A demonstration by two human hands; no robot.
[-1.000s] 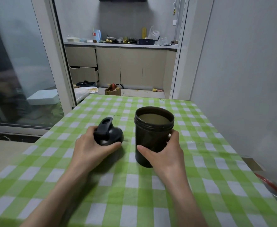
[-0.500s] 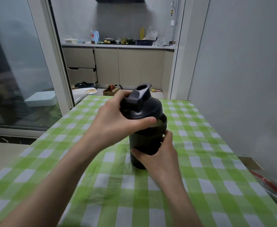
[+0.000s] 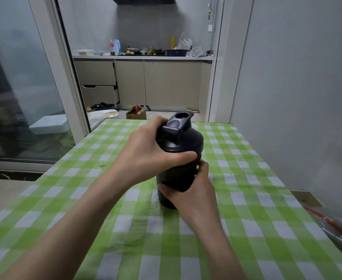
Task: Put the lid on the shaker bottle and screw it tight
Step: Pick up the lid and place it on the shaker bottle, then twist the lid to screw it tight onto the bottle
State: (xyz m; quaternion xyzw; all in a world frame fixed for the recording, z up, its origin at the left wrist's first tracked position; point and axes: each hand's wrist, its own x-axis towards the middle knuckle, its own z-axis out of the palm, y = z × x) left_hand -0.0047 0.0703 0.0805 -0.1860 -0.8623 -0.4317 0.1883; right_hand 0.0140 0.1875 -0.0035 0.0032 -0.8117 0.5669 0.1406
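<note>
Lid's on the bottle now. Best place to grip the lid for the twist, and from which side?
Grip the lid around its smooth round dome, low near the rim, coming from above and the left as the left hand does. The raised spout and flip cap on top are uneven, so probably poor for turning. The right hand wraps the bottle to stop it spinning.
</note>
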